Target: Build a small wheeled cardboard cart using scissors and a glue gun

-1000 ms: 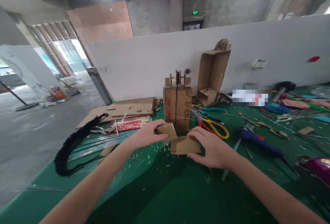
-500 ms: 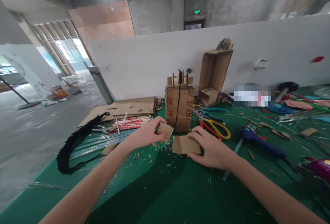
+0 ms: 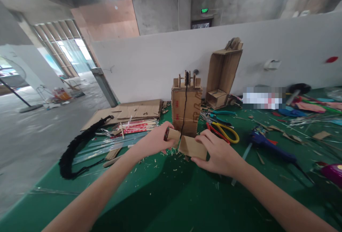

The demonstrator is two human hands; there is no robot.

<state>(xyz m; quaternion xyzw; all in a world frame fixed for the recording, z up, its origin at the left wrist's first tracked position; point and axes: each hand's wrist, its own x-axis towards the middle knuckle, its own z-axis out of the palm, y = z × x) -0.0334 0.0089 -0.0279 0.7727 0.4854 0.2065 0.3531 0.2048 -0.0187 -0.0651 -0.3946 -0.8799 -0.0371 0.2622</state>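
We're at a green table [image 3: 171, 196] littered with cardboard shavings, white partition wall behind it, bare concrete room with an open hall off to the left. Our right hand [image 3: 217, 153] is clamped on a flat cardboard piece [image 3: 192, 147], thumb on top, fingers underneath, holding it tilted just above the table. Our left hand [image 3: 152, 142] pinches a smaller cardboard piece [image 3: 173, 134], with a dark red-edged bit showing at the fingertips that we can't identify. The two pieces meet edge to edge between the hands. Directly beyond the grip, close, stands a cardboard box model [image 3: 186, 108] with a black cord hanging down its front; the cord's lower end comes down right at the joint between the pieces. Behind and right of that, a taller open cardboard frame [image 3: 223, 72] leans on the wall. Just right of the right hand: yellow-handled pliers [image 3: 226, 132], then a blue glue gun [image 3: 267, 145] further out. Left of the left hand: clear strips and red-printed sticks [image 3: 133, 128], flat cardboard sheets [image 3: 130, 111], a black braided cord [image 3: 77, 146] near the table edge.
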